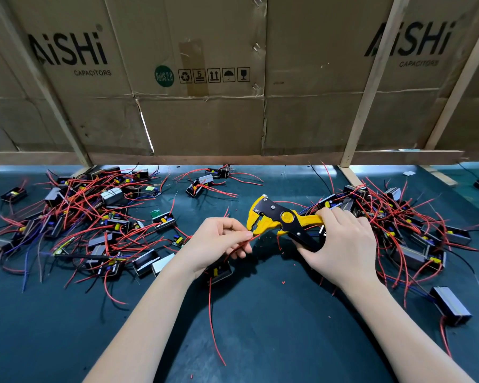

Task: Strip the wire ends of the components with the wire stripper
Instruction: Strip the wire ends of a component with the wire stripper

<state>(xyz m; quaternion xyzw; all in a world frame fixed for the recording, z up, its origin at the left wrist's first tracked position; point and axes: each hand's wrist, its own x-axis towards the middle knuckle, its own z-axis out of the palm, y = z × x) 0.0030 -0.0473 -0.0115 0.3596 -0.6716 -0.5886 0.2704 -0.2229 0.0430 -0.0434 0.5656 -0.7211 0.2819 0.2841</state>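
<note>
Centrally, the right hand point(340, 244) grips the handles of one yellow-and-black wire stripper point(284, 219), its toothed head at the tip of a thin red wire point(242, 244) pinched by the left hand point(219, 244). That wire's black box-shaped component point(219, 272) lies under the left wrist on the dark mat point(260, 327). Two tangled piles of such components flank it, left point(89, 217) and right point(398, 225), below a corrugated cardboard wall point(205, 120).

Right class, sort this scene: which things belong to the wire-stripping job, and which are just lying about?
In the job:
wire stripper
red wire
left hand
right hand
component piles

Lying about:
cardboard boxes
wooden battens
red insulation scraps
</note>
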